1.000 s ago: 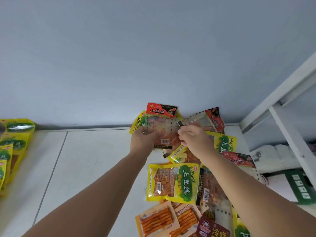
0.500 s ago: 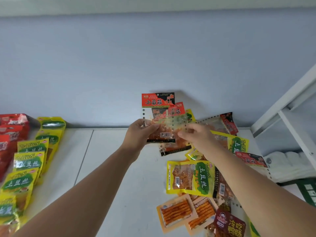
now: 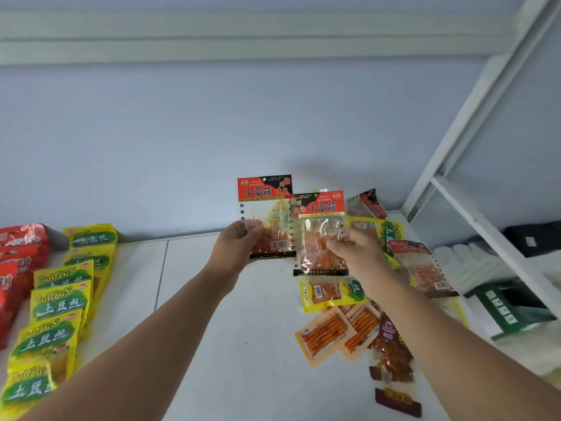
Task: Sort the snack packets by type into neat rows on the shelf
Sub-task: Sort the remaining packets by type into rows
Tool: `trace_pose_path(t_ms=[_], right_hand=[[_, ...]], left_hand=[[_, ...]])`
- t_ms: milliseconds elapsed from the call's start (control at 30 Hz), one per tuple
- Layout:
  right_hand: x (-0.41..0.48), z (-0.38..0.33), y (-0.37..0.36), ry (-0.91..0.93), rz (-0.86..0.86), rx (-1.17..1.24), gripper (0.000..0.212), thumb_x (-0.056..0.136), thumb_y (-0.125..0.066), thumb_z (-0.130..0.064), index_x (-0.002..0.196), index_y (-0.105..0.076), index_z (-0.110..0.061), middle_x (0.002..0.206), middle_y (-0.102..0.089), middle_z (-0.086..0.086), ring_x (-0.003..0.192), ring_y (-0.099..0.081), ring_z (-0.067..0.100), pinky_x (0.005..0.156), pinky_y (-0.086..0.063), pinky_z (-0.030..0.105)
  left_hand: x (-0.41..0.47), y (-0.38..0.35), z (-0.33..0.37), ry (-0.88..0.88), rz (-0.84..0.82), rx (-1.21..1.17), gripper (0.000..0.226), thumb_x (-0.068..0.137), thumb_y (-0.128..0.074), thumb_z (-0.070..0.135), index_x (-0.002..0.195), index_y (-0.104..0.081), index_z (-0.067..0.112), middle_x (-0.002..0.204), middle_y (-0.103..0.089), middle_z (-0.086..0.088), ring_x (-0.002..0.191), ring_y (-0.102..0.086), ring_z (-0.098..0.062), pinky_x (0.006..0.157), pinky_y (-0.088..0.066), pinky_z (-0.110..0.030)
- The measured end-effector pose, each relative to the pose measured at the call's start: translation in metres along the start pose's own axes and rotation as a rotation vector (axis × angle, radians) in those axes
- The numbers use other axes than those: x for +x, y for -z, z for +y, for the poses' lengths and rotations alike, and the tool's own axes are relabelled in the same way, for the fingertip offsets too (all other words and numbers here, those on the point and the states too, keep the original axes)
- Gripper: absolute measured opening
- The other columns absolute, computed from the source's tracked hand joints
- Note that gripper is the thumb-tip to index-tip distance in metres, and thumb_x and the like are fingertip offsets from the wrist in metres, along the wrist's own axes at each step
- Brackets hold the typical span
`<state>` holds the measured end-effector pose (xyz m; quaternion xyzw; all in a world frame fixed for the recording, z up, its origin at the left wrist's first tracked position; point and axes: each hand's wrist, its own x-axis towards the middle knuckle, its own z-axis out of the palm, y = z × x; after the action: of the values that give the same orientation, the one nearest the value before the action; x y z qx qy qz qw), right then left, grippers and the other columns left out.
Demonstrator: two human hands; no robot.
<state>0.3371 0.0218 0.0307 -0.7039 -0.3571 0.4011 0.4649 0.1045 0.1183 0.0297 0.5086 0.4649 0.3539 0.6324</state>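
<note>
the two red-topped packets, overlapped half a second ago, are now apart mid-frame: left hand point(image 3: 236, 247) pinches one packet point(image 3: 267, 214), right hand point(image 3: 355, 253) grips its twin point(image 3: 321, 235); matched, both suit one shelf point(image 3: 188, 299) row.

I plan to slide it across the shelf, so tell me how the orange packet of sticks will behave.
The orange packet lies flat, so it likely slides rather than rolls. It looks thin and probably light. Overlapping its neighbour, it may drag that along.

Red-and-black topped clear packets point(image 3: 265, 214), a yellow-green packet row point(image 3: 57, 302), red packets point(image 3: 18, 262), white shelf point(image 3: 212, 329).
</note>
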Motion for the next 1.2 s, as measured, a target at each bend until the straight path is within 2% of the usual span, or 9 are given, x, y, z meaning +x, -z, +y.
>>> trace_pose_path(t_ms=[167, 267, 400, 600, 767, 833, 900, 1100, 1200], right_hand=[[-0.037, 0.003, 0.007, 0.011, 0.070, -0.062, 0.005, 0.090, -0.069, -0.048, 0.086, -0.067, -0.047, 0.080, -0.061, -0.029, 0.076, -0.050, -0.010, 0.068, -0.033, 0.022], [-0.054, 0.005, 0.004, 0.018, 0.000, -0.061, 0.025, 0.091, -0.067, -0.050, 0.115, -0.066, -0.041, 0.090, -0.059, -0.021, 0.072, -0.050, 0.003, 0.070, -0.042, 0.029], [-0.073, 0.017, -0.008, 0.014, -0.013, 0.046, 0.015, 0.092, -0.072, -0.035, 0.106, -0.069, -0.033, 0.100, -0.072, -0.013, 0.088, -0.065, 0.004, 0.066, -0.040, 0.021], [-0.100, 0.043, -0.046, -0.081, -0.085, 0.092, 0.033, 0.089, -0.072, -0.037, 0.116, -0.068, -0.019, 0.049, -0.045, -0.021, 0.046, -0.044, 0.001, 0.057, -0.043, 0.025], [-0.125, 0.038, -0.083, -0.090, -0.151, 0.033, 0.024, 0.087, -0.071, -0.036, 0.107, -0.069, -0.024, 0.059, -0.067, -0.018, 0.062, -0.065, 0.004, 0.058, -0.045, 0.030], [-0.126, 0.028, -0.098, -0.080, -0.172, 0.018, 0.018, 0.087, -0.071, -0.029, 0.101, -0.072, -0.019, 0.094, -0.076, 0.006, 0.092, -0.070, 0.034, 0.084, -0.055, 0.053], [-0.122, 0.017, -0.115, -0.086, -0.175, 0.029, 0.011, 0.087, -0.071, -0.025, 0.097, -0.075, -0.021, 0.110, -0.071, 0.016, 0.108, -0.065, 0.036, 0.105, -0.044, 0.052], [-0.106, -0.007, -0.194, -0.119, -0.158, 0.022, 0.007, 0.089, -0.070, -0.022, 0.090, -0.075, -0.017, 0.080, -0.071, 0.020, 0.064, -0.061, 0.018, 0.051, -0.039, 0.022], [-0.099, -0.010, -0.238, -0.123, -0.186, 0.027, 0.007, 0.090, -0.070, -0.020, 0.094, -0.076, -0.017, 0.089, -0.075, 0.017, 0.075, -0.071, 0.024, 0.066, -0.048, 0.029]], left_hand=[[-0.028, 0.009, 0.001, 0.016, 0.000, -0.034, 0.017, 0.102, -0.063, 0.025, 0.107, -0.073, 0.013, 0.106, -0.079, -0.008, 0.104, -0.074, -0.028, 0.099, -0.056, -0.047], [-0.049, 0.018, -0.003, 0.014, 0.029, -0.046, 0.017, 0.101, -0.064, 0.024, 0.109, -0.073, 0.012, 0.107, -0.078, -0.009, 0.105, -0.074, -0.027, 0.096, -0.056, -0.045], [-0.080, 0.038, -0.018, 0.050, 0.089, -0.024, 0.010, 0.099, -0.065, 0.022, 0.100, -0.074, 0.019, 0.099, -0.080, -0.003, 0.100, -0.076, -0.021, 0.082, -0.053, -0.035], [-0.122, 0.074, -0.044, 0.069, 0.168, -0.014, 0.014, 0.090, -0.071, 0.021, 0.102, -0.076, 0.017, 0.101, -0.080, -0.004, 0.098, -0.076, -0.017, 0.084, -0.050, -0.031], [-0.130, 0.106, -0.044, 0.083, 0.193, 0.008, 0.014, 0.092, -0.070, 0.017, 0.105, -0.074, 0.016, 0.099, -0.080, -0.005, 0.086, -0.078, -0.015, 0.065, -0.054, -0.022], [-0.125, 0.122, -0.042, 0.084, 0.201, 0.021, 0.012, 0.092, -0.071, 0.015, 0.103, -0.075, 0.014, 0.096, -0.080, -0.008, 0.085, -0.078, -0.017, 0.067, -0.054, -0.024], [-0.118, 0.141, -0.041, 0.089, 0.228, 0.060, 0.011, 0.091, -0.073, 0.013, 0.101, -0.076, 0.013, 0.092, -0.080, -0.007, 0.080, -0.077, -0.015, 0.070, -0.052, -0.025], [-0.096, 0.207, -0.035, 0.072, 0.247, 0.126, 0.012, 0.088, -0.078, 0.013, 0.099, -0.073, 0.016, 0.081, -0.080, 0.002, 0.064, -0.073, -0.006, 0.048, -0.047, -0.014], [-0.078, 0.240, -0.035, 0.096, 0.220, 0.181, 0.011, 0.091, -0.075, 0.018, 0.102, -0.074, 0.017, 0.086, -0.080, 0.002, 0.071, -0.072, -0.008, 0.053, -0.046, -0.017]])
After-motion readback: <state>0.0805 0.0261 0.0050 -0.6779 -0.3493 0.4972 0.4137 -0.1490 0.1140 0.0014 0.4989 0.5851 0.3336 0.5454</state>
